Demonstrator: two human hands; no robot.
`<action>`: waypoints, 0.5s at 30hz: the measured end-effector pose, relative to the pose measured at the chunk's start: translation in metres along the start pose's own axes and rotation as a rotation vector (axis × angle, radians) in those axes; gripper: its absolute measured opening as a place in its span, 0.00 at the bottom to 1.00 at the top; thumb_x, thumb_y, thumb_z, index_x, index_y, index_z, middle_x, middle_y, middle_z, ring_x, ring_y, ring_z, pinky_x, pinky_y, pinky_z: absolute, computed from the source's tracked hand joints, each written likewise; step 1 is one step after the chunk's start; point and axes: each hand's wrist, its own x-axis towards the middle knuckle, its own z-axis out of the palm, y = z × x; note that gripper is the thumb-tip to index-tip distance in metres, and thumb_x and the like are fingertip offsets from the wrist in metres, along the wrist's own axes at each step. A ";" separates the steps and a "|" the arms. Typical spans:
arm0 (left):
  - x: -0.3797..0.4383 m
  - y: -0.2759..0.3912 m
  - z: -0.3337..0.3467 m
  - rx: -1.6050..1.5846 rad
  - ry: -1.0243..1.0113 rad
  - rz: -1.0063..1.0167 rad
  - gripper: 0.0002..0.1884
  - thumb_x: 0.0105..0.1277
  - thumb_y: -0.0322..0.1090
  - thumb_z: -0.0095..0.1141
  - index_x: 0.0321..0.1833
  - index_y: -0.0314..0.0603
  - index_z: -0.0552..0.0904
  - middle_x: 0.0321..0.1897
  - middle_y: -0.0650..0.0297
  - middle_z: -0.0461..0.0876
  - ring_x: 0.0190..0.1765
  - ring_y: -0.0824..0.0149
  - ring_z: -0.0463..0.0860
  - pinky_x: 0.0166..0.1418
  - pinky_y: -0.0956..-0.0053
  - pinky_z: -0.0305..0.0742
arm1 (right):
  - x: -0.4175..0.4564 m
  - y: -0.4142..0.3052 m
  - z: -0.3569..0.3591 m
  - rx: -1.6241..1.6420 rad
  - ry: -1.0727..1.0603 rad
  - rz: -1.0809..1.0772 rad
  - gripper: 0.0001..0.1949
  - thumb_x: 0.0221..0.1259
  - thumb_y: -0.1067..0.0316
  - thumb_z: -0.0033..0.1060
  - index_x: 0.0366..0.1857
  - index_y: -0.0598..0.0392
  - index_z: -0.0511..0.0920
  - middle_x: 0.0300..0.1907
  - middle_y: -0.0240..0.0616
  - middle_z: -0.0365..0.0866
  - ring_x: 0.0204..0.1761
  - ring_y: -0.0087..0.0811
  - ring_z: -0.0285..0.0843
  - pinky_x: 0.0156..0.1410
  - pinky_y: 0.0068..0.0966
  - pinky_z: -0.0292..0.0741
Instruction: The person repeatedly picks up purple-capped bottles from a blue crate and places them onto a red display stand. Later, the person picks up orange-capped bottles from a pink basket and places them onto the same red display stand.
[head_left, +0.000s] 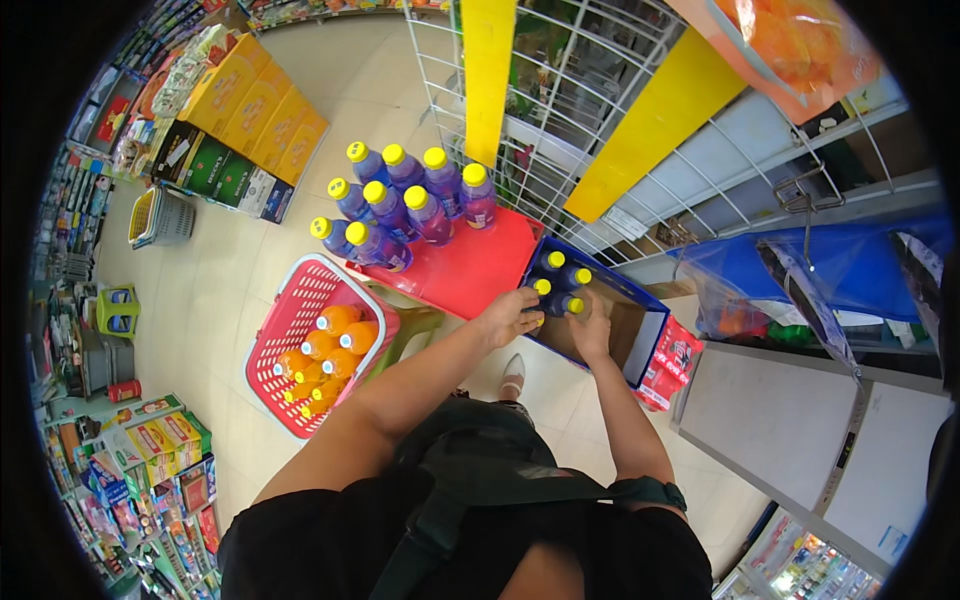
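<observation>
Several dark purple-looking bottles with yellow caps (556, 259) stand at the left end of an open blue cardboard box (654, 341). My left hand (512, 316) reaches over the box's near left edge, its curved fingers against the bottles there. Inside the box, my right hand (591, 330) has thumb and fingers beside the cap of the nearest right bottle (575, 305). My fingers hide how firmly either hand grips. Left of the box, several purple drink bottles (385, 202) with yellow caps stand in rows on a red surface (480, 259).
A pink basket (259, 360) holds several orange drink bottles (320, 344). Behind the box rises a white wire grid (675, 161) with hanging packets. Red shrink-wrapped goods (670, 364) adjoin its right end. Stacked cartons (247, 105), grey baskets (169, 217) and a green stool (118, 309) stand further left.
</observation>
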 end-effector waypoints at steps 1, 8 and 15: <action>-0.007 0.004 -0.002 -0.006 -0.002 0.013 0.26 0.69 0.39 0.43 0.67 0.36 0.60 0.67 0.56 0.59 0.66 0.55 0.64 0.68 0.64 0.60 | -0.001 -0.009 -0.003 -0.004 0.014 -0.036 0.28 0.50 0.70 0.66 0.58 0.54 0.67 0.56 0.50 0.72 0.58 0.50 0.70 0.63 0.36 0.67; -0.071 0.039 -0.042 -0.125 0.057 0.133 0.23 0.69 0.38 0.43 0.65 0.36 0.65 0.64 0.57 0.64 0.64 0.55 0.67 0.67 0.65 0.61 | 0.007 -0.101 0.005 0.138 -0.022 -0.380 0.24 0.52 0.71 0.63 0.55 0.58 0.68 0.58 0.49 0.70 0.61 0.47 0.67 0.65 0.34 0.64; -0.133 0.078 -0.109 -0.266 0.213 0.375 0.18 0.67 0.39 0.49 0.57 0.39 0.70 0.56 0.60 0.69 0.54 0.59 0.74 0.59 0.66 0.67 | 0.017 -0.207 0.070 0.287 -0.284 -0.575 0.22 0.56 0.71 0.62 0.56 0.57 0.69 0.60 0.44 0.70 0.60 0.39 0.70 0.59 0.33 0.72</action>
